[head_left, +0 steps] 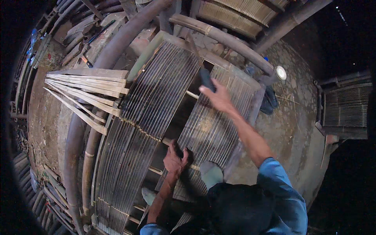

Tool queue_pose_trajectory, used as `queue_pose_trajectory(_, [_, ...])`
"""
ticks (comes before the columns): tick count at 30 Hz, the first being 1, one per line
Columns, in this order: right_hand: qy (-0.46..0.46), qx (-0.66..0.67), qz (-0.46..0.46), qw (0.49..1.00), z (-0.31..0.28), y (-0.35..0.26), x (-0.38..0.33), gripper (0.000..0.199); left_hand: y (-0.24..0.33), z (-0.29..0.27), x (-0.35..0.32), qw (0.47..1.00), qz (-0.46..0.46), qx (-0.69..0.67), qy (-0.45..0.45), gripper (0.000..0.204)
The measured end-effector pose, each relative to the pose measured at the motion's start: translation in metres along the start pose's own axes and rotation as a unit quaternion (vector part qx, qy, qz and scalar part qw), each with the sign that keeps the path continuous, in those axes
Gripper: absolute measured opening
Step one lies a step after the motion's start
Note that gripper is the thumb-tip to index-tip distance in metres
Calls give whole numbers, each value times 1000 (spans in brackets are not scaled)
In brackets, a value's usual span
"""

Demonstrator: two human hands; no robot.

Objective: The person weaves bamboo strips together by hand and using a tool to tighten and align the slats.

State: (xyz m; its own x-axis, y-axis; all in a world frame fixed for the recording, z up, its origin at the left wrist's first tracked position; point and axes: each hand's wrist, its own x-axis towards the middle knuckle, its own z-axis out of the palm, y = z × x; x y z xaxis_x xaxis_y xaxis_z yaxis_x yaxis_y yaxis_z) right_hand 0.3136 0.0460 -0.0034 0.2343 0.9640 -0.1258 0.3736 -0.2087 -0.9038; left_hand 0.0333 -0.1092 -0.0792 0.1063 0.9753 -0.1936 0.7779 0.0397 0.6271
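Panel: a slatted bamboo panel (pixel 213 129) lies flat on a frame, thin strips running away from the person, right of an open gap where cross rods show.
Left hand: the left hand (pixel 175 158) is pressed down on the near edge of that panel beside the gap, fingers curled over the strips, gripping them.
Right hand: the right hand (pixel 217 96) is raised over the far end of the panel, clenched around the dark handle of a long-bladed tool (pixel 199 62) that points away from the person.
Step in hand: it looks like a chopping or tapping stroke, one hand steadying the strips while the other lifts the blade.
Next move: by my judgement the blade must come down true on the far strips, well apart from the steadying hand.
Second panel: a wider slatted panel (pixel 145 117) lies left of the gap.
Loose slats: a fan of split bamboo slats (pixel 88 90) rests on its far left corner.
Surroundings: thick bamboo poles (pixel 223 37) cross behind the frame; a dark sandal (pixel 270 98) lies on the earthen floor (pixel 290 117) at right.
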Motion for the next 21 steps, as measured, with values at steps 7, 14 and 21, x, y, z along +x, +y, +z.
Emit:
queue_pose_trajectory(7, [92,19,-52,994,137,-19,72,78,1,3,-5,998,-43,-44,4,71])
queue_pose_trajectory(14, [99,-85,-188,974,125,0,75,55,-7,8,-6,997,18,-23,75,67])
queue_pose_trajectory(21, [96,-309,-173,930,21,74,-64,41,16,7,-1,988,39,30,147,65])
